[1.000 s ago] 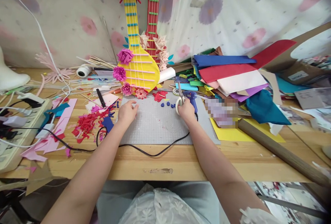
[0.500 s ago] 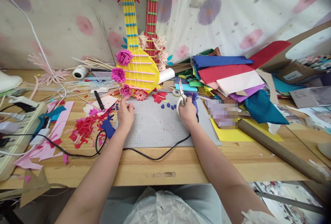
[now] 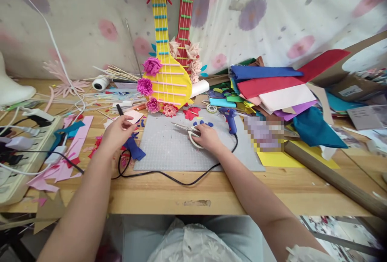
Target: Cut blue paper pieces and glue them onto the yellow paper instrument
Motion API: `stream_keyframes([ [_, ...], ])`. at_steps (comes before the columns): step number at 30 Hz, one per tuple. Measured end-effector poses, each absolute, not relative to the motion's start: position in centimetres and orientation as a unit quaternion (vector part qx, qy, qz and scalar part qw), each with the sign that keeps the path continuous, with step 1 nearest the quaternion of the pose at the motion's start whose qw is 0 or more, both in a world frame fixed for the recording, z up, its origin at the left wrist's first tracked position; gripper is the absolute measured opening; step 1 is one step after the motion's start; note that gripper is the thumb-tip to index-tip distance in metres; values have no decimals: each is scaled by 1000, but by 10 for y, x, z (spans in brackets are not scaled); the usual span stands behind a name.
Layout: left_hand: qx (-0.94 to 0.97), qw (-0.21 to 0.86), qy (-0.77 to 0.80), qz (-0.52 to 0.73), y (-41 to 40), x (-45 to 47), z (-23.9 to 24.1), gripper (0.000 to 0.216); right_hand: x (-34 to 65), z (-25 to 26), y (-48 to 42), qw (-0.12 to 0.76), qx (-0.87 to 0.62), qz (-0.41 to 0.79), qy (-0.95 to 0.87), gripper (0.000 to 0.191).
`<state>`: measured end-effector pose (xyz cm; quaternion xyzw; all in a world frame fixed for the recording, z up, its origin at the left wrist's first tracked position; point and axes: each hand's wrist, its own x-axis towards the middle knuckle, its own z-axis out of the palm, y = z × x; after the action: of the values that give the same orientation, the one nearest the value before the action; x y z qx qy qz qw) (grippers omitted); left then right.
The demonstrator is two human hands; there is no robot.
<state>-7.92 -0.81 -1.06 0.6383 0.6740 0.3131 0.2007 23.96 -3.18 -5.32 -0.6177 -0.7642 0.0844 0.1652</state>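
My right hand (image 3: pixel 208 137) grips white-handled scissors (image 3: pixel 191 133) above the grey cutting mat (image 3: pixel 169 155). The blades point left and look slightly parted. Small blue paper pieces (image 3: pixel 211 124) lie just beyond these fingers. Over the scraps left of the mat is my left hand (image 3: pixel 117 135), its fingers loosely bent with a small gap between thumb and forefinger. A strip of blue paper (image 3: pixel 135 149) lies just right of that hand, partly on the mat. A black stick-like tool (image 3: pixel 119 109) shows behind the hand.
A blue glue gun (image 3: pixel 229 119) stands at the mat's right, its black cord (image 3: pixel 181 181) looping across the front. Yellow (image 3: pixel 171 82) and red (image 3: pixel 184 24) paper instruments lean at the back. Folded coloured paper (image 3: pixel 272 86) and a brown tube (image 3: pixel 326 173) lie right; a power strip (image 3: pixel 45 145) left.
My left hand has moved left and down, off the mat's edge to the scraps. My right hand has brought the scissors left, away from the glue gun, and turned their blades leftward.
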Motion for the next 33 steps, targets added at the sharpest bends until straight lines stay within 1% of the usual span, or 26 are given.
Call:
stream_keyframes([
  [2, 677, 227, 666, 216, -8, -97, -8, 42, 237, -54, -32, 166, -618, 81, -764, 28],
  [5, 703, 216, 668, 116, -9, -104, -11, 41, 236, -57, -33, 169, -618, 77, -764, 29],
  [12, 710, 131, 687, 76, -9, -88, -25, 43, 238, -64, -36, 184, -620, 73, -759, 28],
  [14, 713, 123, 687, 69, -8, -87, -24, 39, 238, -65, -37, 191, -620, 76, -757, 29],
  [16, 710, 135, 688, 71, -8, -87, -19, 32, 239, -66, -37, 201, -622, 83, -752, 30],
  [19, 689, 199, 689, 98, -11, -88, -5, 18, 240, -66, -38, 231, -631, 103, -734, 32],
  [21, 663, 270, 683, 146, -15, -87, 7, 15, 240, -65, -38, 264, -643, 131, -707, 33],
  [24, 614, 352, 642, 295, -20, -79, 22, 16, 236, -61, -37, 338, -649, 222, -645, 30],
  [26, 588, 354, 602, 407, -22, -64, 24, 18, 229, -58, -36, 403, -621, 339, -581, 33],
  [27, 587, 331, 583, 454, -23, -53, 22, 17, 224, -57, -36, 433, -592, 410, -542, 35],
  [29, 607, 213, 537, 546, -27, -29, 10, 15, 214, -53, -35, 474, -514, 542, -466, 41],
  [30, 639, 143, 507, 561, -30, -16, 1, 13, 208, -51, -35, 484, -475, 592, -435, 43],
  [31, 683, 82, 478, 547, -33, -5, -9, 10, 203, -50, -35, 490, -443, 628, -412, 45],
  [33, 750, -6, 410, 520, -38, 14, -29, 2, 194, -47, -34, 489, -403, 674, -381, 47],
])
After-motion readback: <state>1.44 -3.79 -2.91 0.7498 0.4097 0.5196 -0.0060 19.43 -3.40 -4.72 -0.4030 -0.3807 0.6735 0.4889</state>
